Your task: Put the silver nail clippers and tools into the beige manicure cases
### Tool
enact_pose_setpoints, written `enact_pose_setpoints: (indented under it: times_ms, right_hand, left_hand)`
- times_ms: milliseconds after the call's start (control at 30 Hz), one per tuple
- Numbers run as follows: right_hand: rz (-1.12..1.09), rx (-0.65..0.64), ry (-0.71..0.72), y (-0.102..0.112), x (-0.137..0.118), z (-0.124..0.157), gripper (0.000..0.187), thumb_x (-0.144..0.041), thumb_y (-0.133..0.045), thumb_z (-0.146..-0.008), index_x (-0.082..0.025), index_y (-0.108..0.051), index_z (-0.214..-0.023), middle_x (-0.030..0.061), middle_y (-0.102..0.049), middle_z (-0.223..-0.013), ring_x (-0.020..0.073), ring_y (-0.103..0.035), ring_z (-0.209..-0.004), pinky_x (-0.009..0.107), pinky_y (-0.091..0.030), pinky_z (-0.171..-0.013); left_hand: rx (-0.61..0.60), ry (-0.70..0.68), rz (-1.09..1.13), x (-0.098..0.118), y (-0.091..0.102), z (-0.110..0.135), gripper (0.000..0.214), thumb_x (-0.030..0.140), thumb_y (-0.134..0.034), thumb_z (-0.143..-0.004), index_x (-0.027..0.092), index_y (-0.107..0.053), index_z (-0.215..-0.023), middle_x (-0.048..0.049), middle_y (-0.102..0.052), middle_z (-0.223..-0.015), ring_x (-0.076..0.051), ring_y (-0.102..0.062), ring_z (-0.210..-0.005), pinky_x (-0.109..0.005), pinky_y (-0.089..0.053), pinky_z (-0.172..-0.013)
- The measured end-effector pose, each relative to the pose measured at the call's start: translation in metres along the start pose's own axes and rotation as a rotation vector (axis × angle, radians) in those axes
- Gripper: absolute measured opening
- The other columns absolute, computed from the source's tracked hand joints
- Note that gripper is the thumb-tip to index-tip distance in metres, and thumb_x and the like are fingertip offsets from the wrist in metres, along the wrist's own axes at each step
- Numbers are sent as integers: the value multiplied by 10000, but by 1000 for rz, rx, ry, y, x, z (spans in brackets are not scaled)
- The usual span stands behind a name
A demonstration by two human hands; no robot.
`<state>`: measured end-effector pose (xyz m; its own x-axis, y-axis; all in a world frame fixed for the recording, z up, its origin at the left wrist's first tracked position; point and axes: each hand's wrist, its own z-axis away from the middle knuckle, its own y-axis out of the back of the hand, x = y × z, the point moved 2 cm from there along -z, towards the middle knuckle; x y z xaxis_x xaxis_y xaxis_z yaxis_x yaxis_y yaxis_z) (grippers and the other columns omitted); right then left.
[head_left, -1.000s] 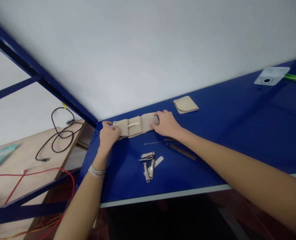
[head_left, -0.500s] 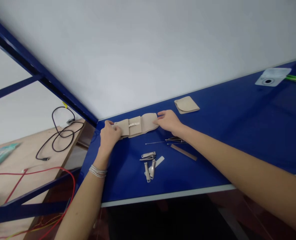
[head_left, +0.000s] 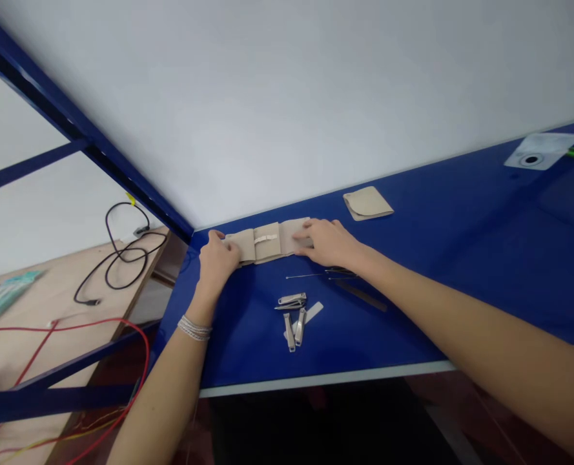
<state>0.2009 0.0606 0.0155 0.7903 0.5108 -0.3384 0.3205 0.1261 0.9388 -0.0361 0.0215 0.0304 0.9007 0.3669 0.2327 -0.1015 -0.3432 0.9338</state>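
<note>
Beige case, fingers seemingly on ends, near back edge, clippers apart

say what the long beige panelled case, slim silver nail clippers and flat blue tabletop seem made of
Long beige case: matte, perhaps felt or leather; it lacks shine. Nail clippers: probably shiny metal, catching pale highlights. Tabletop: glossy, perhaps painted or laminated; reflections show.

Since half a second ago, we've moved our right hand inward over the beige pouch: fingers now spread on its right flap, covering the rounded end we could see then.
</note>
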Motion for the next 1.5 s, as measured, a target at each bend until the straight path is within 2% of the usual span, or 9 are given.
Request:
enact_pose_setpoints:
  times_ms: [300, 533, 600, 733, 867, 1033, 1233, 1333, 1500]
  right_hand:
    - [159, -13, -72, 13, 12, 0, 310, -330, -467, -905, -201, -701, -1061, 159, -607, -1207, 316, -591, -1049, 437, -408, -887]
    - [178, -15, -49, 18, 6, 2, 293, -226, -412, -908, -161, -695, -952, 171, -683, -1028, 308, -632, -987, 435, -434, -847]
    - [187, -25, -35, 20, 3, 4, 281, -247, -430, -903, -151, -693, -924, 171, -689, -1013, 304, -646, -955, 425, -452, -819]
    - [185, -31, 17, 20, -1, 7, 251, -337, -524, -859, -146, -687, -866, 162, -689, -1003, 293, -659, -894, 383, -480, -743]
    - [189, 10, 31, 18, -2, 7, 237, -366, -574, -822, -159, -675, -879, 146, -677, -1022, 290, -647, -904, 378, -485, -744]
    - [168, 36, 7, 15, -1, 5, 260, -398, -585, -809, -174, -667, -914, 131, -660, -1052, 294, -630, -925, 389, -490, -751]
    - [154, 44, -6, 13, -1, 6, 263, -382, -590, -807, -180, -662, -959, 138, -648, -1076, 294, -614, -957, 382, -481, -767]
    - [150, 68, -10, 12, -1, 6, 252, -393, -616, -795, -176, -670, -911, 137, -649, -1051, 298, -607, -959, 383, -474, -770]
    - [-57, 156, 27, 15, -6, 7, 203, -357, -616, -798, -180, -694, -861, 96, -681, -961, 236, -619, -906, 331, -462, -764]
  left_hand:
    - [46, -30, 2, -2, 0, 2, 340, 273, -486, -791, 124, -537, -1092, -196, -663, -916, -378, -638, -927, -462, -468, -809]
    - [275, -240, 120, 4, 1, 3, 259, 311, -548, -770, 139, -639, -941, -138, -651, -885, -298, -606, -954, -393, -456, -877]
    - [183, -292, 214, 10, -2, 5, 243, 345, -536, -791, 158, -663, -879, -89, -669, -792, -236, -635, -807, -328, -472, -787]
    - [-134, -249, 284, 24, -7, 16, 299, 433, -562, -782, 173, -710, -782, -58, -689, -670, -199, -643, -652, -270, -439, -626]
    - [-267, -193, 323, 32, -9, 25, 397, 515, -567, -779, 159, -727, -848, -17, -598, -456, -189, -595, -500, -272, -411, -562]
    - [-318, -141, 533, 29, -15, 25, 393, 525, -633, -740, 155, -677, -865, 31, -535, -388, -136, -507, -371, -235, -363, -451]
    - [-367, -91, 976, 36, -16, 30, 426, 473, -689, -727, 188, -528, -1000, -7, -669, -720, -91, -547, -399, -177, -301, -333]
    - [-412, -69, 1148, 38, -20, 32, 475, 411, -719, -712, 221, -453, -1057, -21, -681, -841, -105, -588, -451, -175, -354, -323]
    - [-290, -46, 1281, 32, -25, 27, 556, 263, -770, -649, 224, -454, -1105, -19, -696, -904, -53, -505, -356, -175, -390, -329]
